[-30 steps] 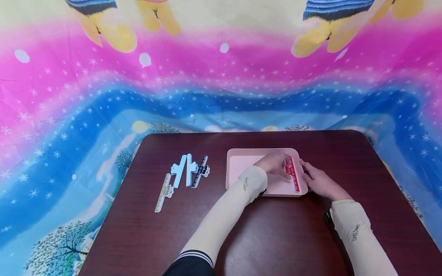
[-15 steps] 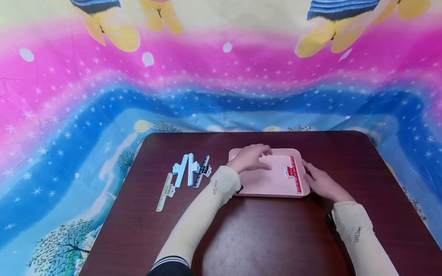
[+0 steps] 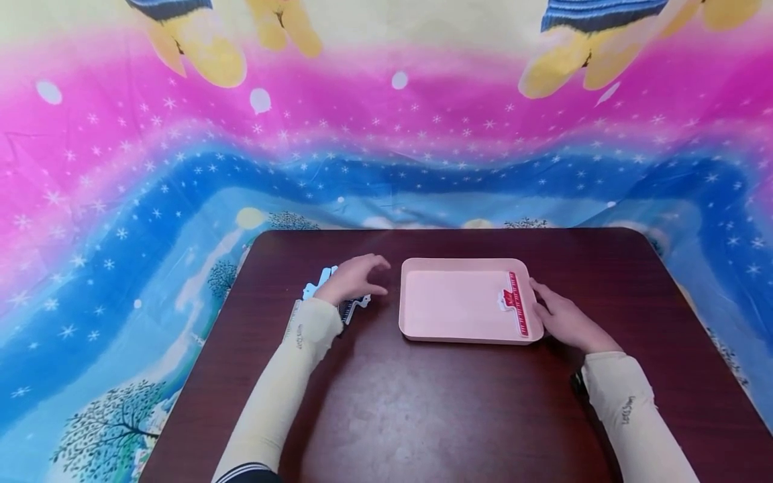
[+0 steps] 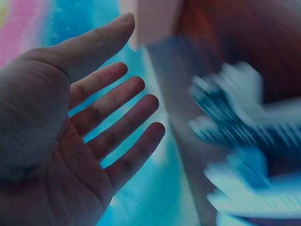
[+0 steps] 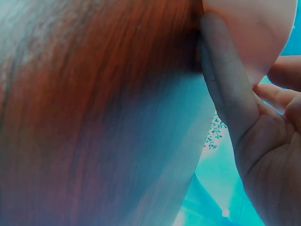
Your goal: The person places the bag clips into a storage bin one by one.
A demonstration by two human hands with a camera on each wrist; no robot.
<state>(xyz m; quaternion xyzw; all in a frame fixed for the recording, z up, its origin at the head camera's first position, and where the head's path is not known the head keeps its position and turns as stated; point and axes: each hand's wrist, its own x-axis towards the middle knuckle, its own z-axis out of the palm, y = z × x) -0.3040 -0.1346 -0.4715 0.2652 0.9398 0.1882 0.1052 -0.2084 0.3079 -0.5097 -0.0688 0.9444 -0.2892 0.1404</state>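
Observation:
A pink tray (image 3: 459,330) lies on the dark table, with a red keyboard-patterned clip (image 3: 516,305) inside along its right wall. My right hand (image 3: 568,318) rests against the tray's outer right side; in the right wrist view its extended fingers (image 5: 225,61) touch the pink wall. My left hand (image 3: 350,278) hovers over the group of clips at the left, fingers spread and holding nothing. It partly covers a light blue clip (image 3: 311,288), a black clip (image 3: 346,313) and a pale clip (image 3: 294,322). In the left wrist view these clips are blurred beside the hand.
The brown wooden table (image 3: 453,416) has rounded far corners. Behind it hangs a pink and blue patterned cloth (image 3: 386,174), which also runs down both sides. Bare tabletop lies between the clips and the tray.
My left hand has moved left, from the red clip in the tray, across the tray, to above the clips on the table. The red clip stays in the tray. My right hand keeps its place.

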